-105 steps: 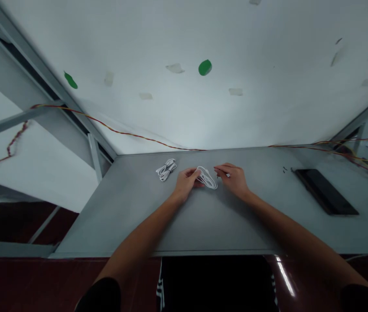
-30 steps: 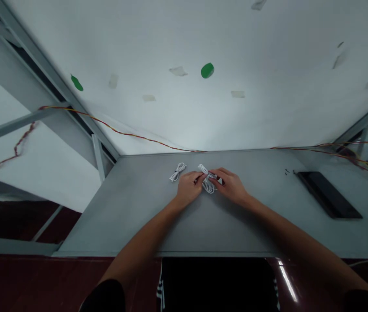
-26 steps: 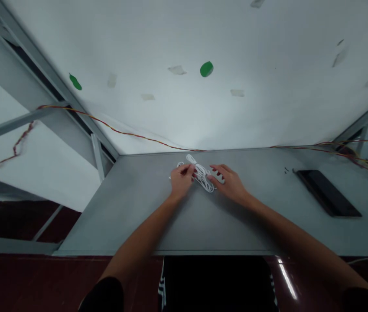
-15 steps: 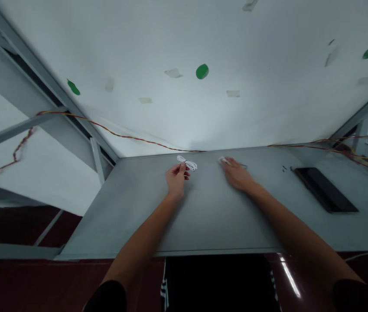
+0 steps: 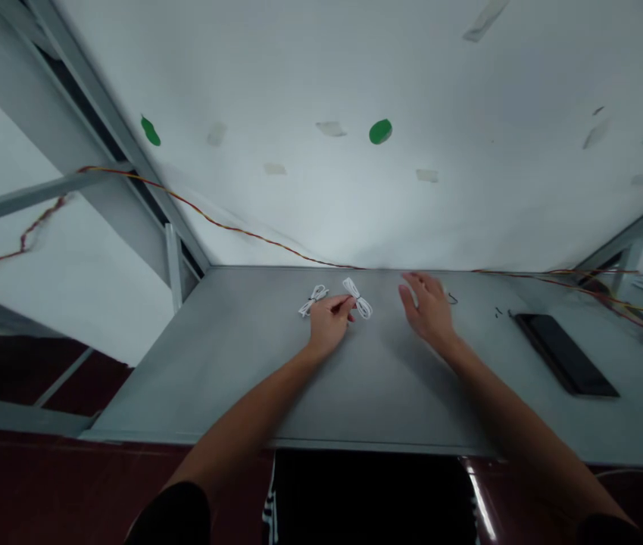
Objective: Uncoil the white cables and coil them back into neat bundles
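On the gray table (image 5: 230, 378), a small bundle of white cord (image 5: 313, 300) lies just beside the left hand (image 5: 329, 324). Its fingers (image 5: 341, 305) are close together and touch a second white bundle (image 5: 357, 298); whether they grip it, I cannot tell. The right hand (image 5: 428, 310) is spread open, holding nothing. A flat black slab (image 5: 563, 356) lies farther right.

Place: workshop or lab, can't tell which
Bench: grey (image 5: 213, 378), on steel frame (image 5: 110, 121)
Wires: loose, twisted, red-yellow (image 5: 230, 229)
Wall: white (image 5: 298, 76), tape scraps (image 5: 331, 129)
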Tool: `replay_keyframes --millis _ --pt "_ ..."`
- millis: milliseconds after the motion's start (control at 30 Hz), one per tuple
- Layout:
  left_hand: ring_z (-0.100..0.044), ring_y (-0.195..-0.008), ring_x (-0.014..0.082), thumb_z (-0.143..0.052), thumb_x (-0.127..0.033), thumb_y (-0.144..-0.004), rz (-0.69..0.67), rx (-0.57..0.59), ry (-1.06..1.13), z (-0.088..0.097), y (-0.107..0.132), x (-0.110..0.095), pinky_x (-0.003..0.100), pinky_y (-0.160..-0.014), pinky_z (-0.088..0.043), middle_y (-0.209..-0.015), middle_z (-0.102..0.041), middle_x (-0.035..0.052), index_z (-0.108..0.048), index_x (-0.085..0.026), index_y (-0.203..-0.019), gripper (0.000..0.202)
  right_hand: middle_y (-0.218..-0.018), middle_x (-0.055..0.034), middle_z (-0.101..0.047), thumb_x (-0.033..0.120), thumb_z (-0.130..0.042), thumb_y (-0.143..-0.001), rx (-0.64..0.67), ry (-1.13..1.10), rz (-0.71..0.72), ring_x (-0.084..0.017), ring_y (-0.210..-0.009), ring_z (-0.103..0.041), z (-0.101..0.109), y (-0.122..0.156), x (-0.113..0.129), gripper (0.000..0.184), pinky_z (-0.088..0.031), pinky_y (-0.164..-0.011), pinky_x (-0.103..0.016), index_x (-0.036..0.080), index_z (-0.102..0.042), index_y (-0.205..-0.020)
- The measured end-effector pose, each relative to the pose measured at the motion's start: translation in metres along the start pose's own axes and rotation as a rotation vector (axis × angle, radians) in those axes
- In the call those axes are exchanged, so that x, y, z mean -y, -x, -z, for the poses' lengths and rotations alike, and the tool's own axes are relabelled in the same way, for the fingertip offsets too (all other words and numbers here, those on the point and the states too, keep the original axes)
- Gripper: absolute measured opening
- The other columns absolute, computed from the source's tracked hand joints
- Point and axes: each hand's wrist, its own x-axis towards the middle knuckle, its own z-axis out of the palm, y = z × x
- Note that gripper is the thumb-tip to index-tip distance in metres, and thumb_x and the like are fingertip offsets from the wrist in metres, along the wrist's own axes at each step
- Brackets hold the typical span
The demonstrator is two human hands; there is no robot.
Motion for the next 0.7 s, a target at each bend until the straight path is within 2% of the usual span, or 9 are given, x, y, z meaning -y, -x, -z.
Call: replay_keyframes --millis 67,133,200,267,333,433,567,633,700 --pt "-0.068 -0.066 0.0167 -0.063 -0.040 -0.096 -0.180 0.078 -0.136 0.000 0.007 -0.001 0.030 -0.069 -0.055 -0.079 -0.076 0.0054 -0.083 -0.023 -0.090 0.027 -0.109 -0.0184 -0.075 0.077 -0.029 -0.101 0.320 -0.422 -0.212 -0.031 -0.094 -0.072 -0.009 0.009 0.021 0.076 -0.061 -0.081 -0.050 0.020 -0.068 -0.131" --pt "-0.074 -0.084 0.0191 -0.057 -0.033 -0.100 -0.363 0.203 -0.266 0.002 0.012 -0.001 0.031 -0.082 -0.057 -0.097 -0.080 0.0075 -0.084 -0.026 -0.101 0.028 -0.090 -0.0139 -0.074 0.086 -0.024 -0.096 0.646 -0.803 -0.392 -0.026 -0.074 -0.071 -0.018 0.017 0.033 0.084 -0.061 -0.066 -0.042 0.019 -0.071 -0.120" --pt "-0.074 -0.097 0.0206 -0.052 -0.027 -0.100 -0.476 0.295 -0.399 0.004 0.014 0.000 0.032 -0.088 -0.056 -0.111 -0.080 0.0084 -0.083 -0.028 -0.110 0.032 -0.086 -0.0103 -0.073 0.082 -0.046 -0.093 0.758 -1.033 -0.465 -0.022 -0.071 -0.069 -0.022 0.020 0.035 0.071 -0.060 -0.065 -0.038 0.019 -0.071 -0.113" --pt "-0.074 -0.098 0.0205 -0.051 -0.022 -0.099 -0.510 0.320 -0.510 0.005 0.014 0.001 0.031 -0.089 -0.055 -0.113 -0.079 0.0083 -0.082 -0.029 -0.113 0.035 -0.091 -0.0079 -0.075 0.066 -0.074 -0.084 0.680 -1.095 -0.443 -0.020 -0.075 -0.070 -0.023 0.019 0.031 0.055 -0.060 -0.071 -0.036 0.021 -0.071 -0.115" --pt "-0.073 -0.092 0.0190 -0.051 -0.020 -0.099 -0.500 0.328 -0.559 0.006 0.012 0.003 0.029 -0.086 -0.054 -0.110 -0.079 0.0081 -0.082 -0.029 -0.112 0.035 -0.101 -0.0075 -0.076 0.056 -0.083 -0.078 0.578 -1.048 -0.349 -0.021 -0.083 -0.071 -0.023 0.016 0.025 0.057 -0.060 -0.077 -0.036 0.023 -0.069 -0.123" --pt "-0.070 -0.084 0.0178 -0.053 -0.024 -0.100 -0.465 0.300 -0.554 0.005 0.011 0.002 0.028 -0.081 -0.053 -0.105 -0.077 0.0091 -0.083 -0.028 -0.107 0.031 -0.109 -0.0083 -0.075 0.058 -0.077 -0.083 0.408 -0.845 -0.140 -0.022 -0.093 -0.071 -0.026 0.014 0.020 0.056 -0.059 -0.082 -0.038 0.023 -0.067 -0.126" --pt "-0.068 -0.082 0.0191 -0.059 -0.034 -0.101 -0.414 0.147 -0.490 0.001 0.011 -0.005 0.029 -0.075 -0.051 -0.097 -0.076 0.0107 -0.083 -0.025 -0.096 0.026 -0.115 -0.0103 -0.074 0.040 -0.063 -0.095 0.160 -0.484 0.158 -0.024 -0.102 -0.070 -0.028 0.023 0.023 0.028 -0.057 -0.096 -0.044 0.024 -0.069 -0.118" --pt "-0.066 -0.077 0.0184 -0.062 -0.036 -0.099 -0.358 0.076 -0.405 0.000 0.009 -0.009 0.029 -0.072 -0.051 -0.091 -0.074 0.0096 -0.082 -0.024 -0.091 0.025 -0.123 -0.0118 -0.073 0.031 -0.058 -0.097 0.151 -0.402 0.305 -0.025 -0.115 -0.068 -0.025 0.028 0.028 0.018 -0.054 -0.105 -0.047 0.025 -0.070 -0.109" --pt "-0.064 -0.068 0.0161 -0.065 -0.038 -0.097 -0.268 0.048 -0.290 0.000 0.008 -0.013 0.027 -0.065 -0.050 -0.085 -0.072 0.0074 -0.079 -0.022 -0.086 0.024 -0.136 -0.0127 -0.068 0.029 -0.061 -0.095 0.202 -0.425 0.368 -0.026 -0.127 -0.064 -0.022 0.031 0.034 0.015 -0.052 -0.110 -0.047 0.025 -0.070 -0.106"
